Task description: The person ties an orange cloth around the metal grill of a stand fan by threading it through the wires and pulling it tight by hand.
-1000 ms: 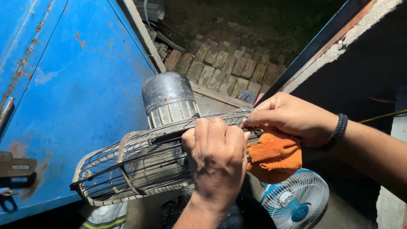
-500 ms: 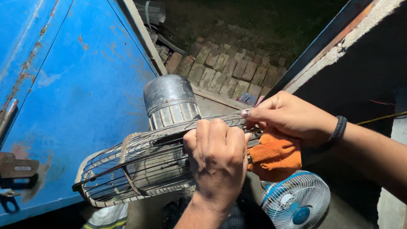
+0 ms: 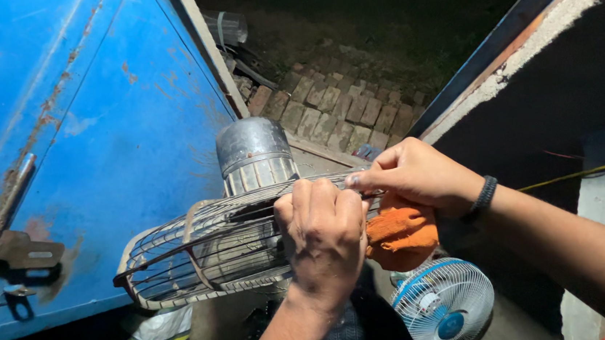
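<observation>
The person is holding an old fan up in the open doorway, and both hands are busy on its wire cage [image 3: 200,255]. The left hand [image 3: 327,237] is wrapped over the near rim of the cage, its grip closed tight on the wires, knuckles up. The right hand [image 3: 416,174] comes in from the right with fingertips pinched on the top edge of the cage, and an orange cloth [image 3: 403,238] is bunched under that palm, pressed against the rim. To do this wiping well, I'd say the left hand should keep the cage steady and level while the right drags the cloth along each wire in turn, not across them, so the dust comes off without bending the thin rods. The fan lies tilted on its back: the cage spreads roughly flat, its face turned down and left, while the grey metal motor housing [image 3: 254,156] sticks up behind it, so the long axis runs from the cage upward and slightly away from the person. It hangs in the air just beside the blue metal door [image 3: 74,139] with its rusty latch [image 3: 9,239]. Below, well apart, stands a small blue and white fan [image 3: 442,307] on the floor, and bricks [image 3: 333,102] lie outside in the dark.
</observation>
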